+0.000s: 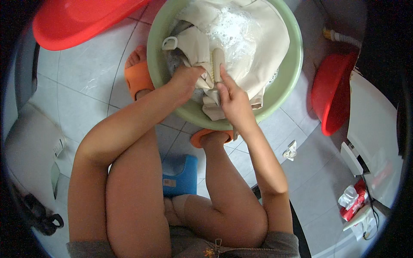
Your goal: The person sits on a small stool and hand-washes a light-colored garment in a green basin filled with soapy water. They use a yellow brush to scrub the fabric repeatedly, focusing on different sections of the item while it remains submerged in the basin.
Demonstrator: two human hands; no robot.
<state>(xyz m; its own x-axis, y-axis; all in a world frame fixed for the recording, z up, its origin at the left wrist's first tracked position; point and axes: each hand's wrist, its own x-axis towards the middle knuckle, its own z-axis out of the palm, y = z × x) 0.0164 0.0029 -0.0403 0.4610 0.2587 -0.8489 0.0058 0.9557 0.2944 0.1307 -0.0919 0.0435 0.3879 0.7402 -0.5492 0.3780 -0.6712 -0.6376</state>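
Note:
A round green plastic basin point(297, 58) stands on the floor before me, with wet beige fabric point(274, 42) and white soap suds point(230, 25) in it. My left hand point(187, 82) grips a bunched fold of the fabric at the basin's near left side. In my right hand point(234, 100) is a beige scrubbing brush point(218, 64), its pale bristles turned left against the fold. A white plastic ring point(169, 43) lies on the fabric left of the brush. Part of the fabric hangs over the near rim. Cloudy water shows around its edges.
A red basin point(80, 22) lies at the upper left, and another red basin point(332, 93) leans at the right. A blue plastic stool point(180, 177) is beneath me. Crumpled tissue point(290, 151) and a red tissue pack point(353, 200) lie on the tiled floor. Orange slippers point(137, 79) flank the green basin.

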